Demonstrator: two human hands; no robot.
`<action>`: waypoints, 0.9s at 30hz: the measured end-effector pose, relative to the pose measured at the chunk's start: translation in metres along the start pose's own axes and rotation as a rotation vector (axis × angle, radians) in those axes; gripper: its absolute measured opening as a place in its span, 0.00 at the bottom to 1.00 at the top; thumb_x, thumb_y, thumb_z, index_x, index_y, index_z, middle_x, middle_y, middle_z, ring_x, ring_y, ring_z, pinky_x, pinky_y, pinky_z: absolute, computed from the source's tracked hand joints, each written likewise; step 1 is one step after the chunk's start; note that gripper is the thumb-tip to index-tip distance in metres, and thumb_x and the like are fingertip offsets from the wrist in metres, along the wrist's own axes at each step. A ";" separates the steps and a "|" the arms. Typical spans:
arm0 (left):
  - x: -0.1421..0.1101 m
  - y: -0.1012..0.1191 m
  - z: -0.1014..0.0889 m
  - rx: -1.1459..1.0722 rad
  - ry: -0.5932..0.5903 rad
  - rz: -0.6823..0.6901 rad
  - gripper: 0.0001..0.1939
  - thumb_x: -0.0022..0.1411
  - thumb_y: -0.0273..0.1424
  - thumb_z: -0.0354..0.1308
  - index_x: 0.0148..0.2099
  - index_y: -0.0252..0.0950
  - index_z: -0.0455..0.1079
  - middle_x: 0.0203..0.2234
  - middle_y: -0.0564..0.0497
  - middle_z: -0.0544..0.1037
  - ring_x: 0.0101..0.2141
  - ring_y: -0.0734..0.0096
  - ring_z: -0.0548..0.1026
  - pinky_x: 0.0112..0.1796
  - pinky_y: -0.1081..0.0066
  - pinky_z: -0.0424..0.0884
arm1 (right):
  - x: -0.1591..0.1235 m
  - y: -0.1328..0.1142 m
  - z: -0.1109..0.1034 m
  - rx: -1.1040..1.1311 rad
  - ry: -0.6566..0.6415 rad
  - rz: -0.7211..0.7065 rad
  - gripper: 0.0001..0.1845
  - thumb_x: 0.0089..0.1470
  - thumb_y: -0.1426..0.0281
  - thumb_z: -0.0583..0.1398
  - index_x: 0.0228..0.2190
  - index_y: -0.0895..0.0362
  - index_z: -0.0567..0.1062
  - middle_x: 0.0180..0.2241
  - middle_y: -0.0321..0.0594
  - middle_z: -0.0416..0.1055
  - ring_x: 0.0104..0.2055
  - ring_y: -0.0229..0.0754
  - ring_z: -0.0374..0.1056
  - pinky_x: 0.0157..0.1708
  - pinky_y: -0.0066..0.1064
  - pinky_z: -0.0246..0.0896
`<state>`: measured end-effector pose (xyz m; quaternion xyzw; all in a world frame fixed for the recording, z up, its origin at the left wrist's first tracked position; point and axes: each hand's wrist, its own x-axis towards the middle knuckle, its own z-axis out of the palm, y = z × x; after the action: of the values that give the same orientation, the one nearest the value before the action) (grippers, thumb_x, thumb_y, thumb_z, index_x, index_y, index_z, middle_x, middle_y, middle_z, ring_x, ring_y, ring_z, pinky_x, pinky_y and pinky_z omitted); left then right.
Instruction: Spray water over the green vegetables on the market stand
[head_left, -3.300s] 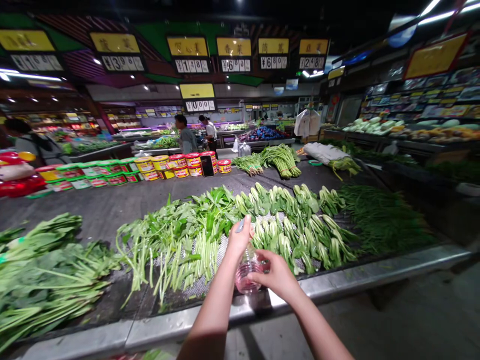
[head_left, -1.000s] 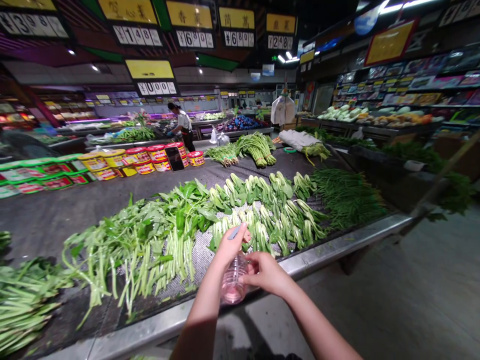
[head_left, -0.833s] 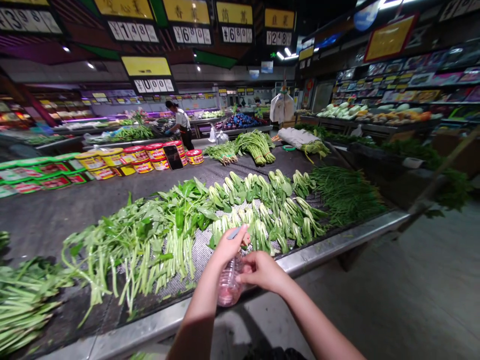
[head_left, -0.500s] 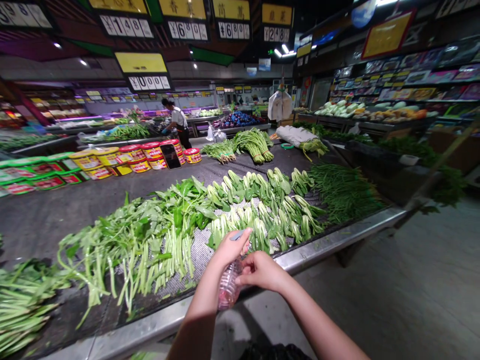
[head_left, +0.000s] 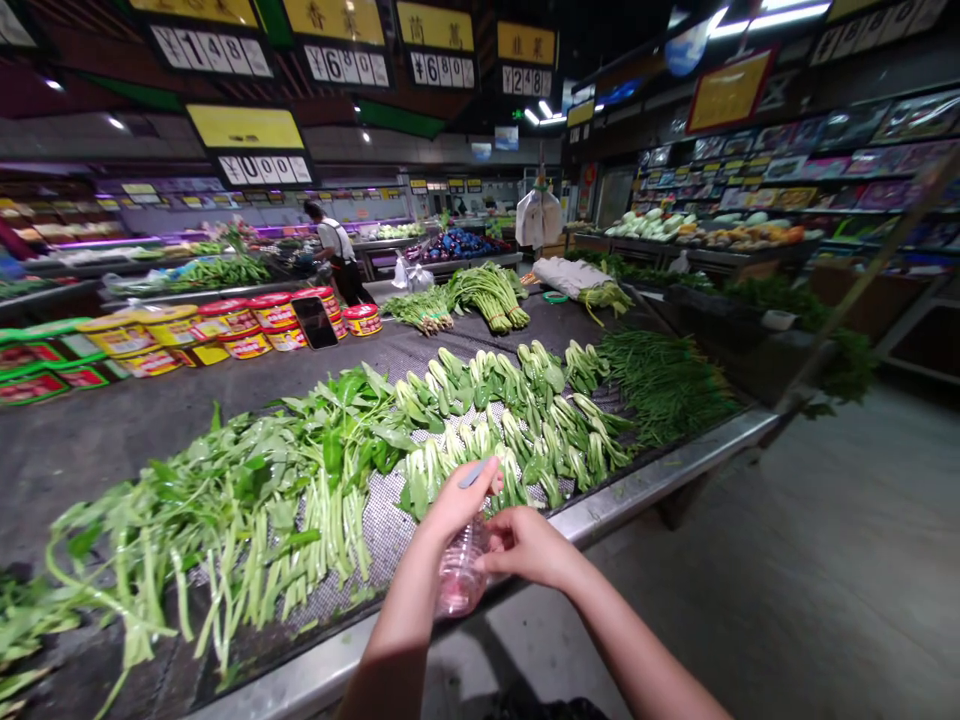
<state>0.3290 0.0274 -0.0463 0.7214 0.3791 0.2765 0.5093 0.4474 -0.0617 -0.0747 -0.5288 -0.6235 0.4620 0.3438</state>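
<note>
Clear plastic bottle (head_left: 460,572) held just above the steel rim of the tabletop (head_left: 660,478) — left hand (head_left: 456,500) closed round its top, right hand (head_left: 526,546) curled against its side. Our view has swung left; the grip looks unchanged, bok choy (head_left: 517,425) just beyond.

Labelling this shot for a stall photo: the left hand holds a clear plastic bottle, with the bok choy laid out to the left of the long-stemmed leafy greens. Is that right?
Not quite. The head view shows the bok choy to the right of the long-stemmed leafy greens, not the left. The left hand does hold the clear plastic bottle.
</note>
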 end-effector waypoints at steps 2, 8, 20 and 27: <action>0.007 -0.004 0.005 -0.019 0.016 -0.014 0.25 0.57 0.52 0.47 0.33 0.35 0.70 0.26 0.50 0.75 0.28 0.68 0.71 0.32 0.69 0.66 | -0.001 0.001 -0.004 -0.010 0.026 0.007 0.12 0.38 0.67 0.65 0.18 0.58 0.66 0.18 0.29 0.61 0.21 0.31 0.54 0.23 0.23 0.50; 0.020 -0.010 0.021 0.036 0.089 -0.052 0.27 0.55 0.54 0.46 0.29 0.34 0.69 0.20 0.52 0.72 0.23 0.71 0.69 0.27 0.71 0.64 | -0.004 0.005 -0.014 -0.050 0.071 0.030 0.11 0.38 0.68 0.65 0.19 0.59 0.68 0.18 0.29 0.62 0.21 0.32 0.55 0.22 0.23 0.49; 0.057 -0.004 0.028 -0.017 0.214 -0.007 0.26 0.57 0.54 0.44 0.26 0.36 0.67 0.19 0.52 0.71 0.22 0.71 0.68 0.27 0.70 0.64 | 0.006 0.011 -0.038 -0.013 0.209 -0.007 0.18 0.39 0.67 0.66 0.36 0.59 0.76 0.29 0.38 0.74 0.29 0.40 0.67 0.30 0.29 0.63; 0.101 0.025 0.024 -0.015 0.380 0.133 0.27 0.57 0.54 0.44 0.25 0.36 0.65 0.21 0.52 0.72 0.25 0.70 0.69 0.30 0.71 0.64 | 0.028 0.013 -0.061 0.106 0.395 -0.100 0.34 0.41 0.65 0.65 0.51 0.60 0.67 0.48 0.48 0.70 0.45 0.47 0.68 0.47 0.39 0.64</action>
<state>0.4113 0.0940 -0.0296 0.6760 0.4178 0.4433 0.4146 0.5020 -0.0208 -0.0684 -0.5584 -0.5445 0.3640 0.5091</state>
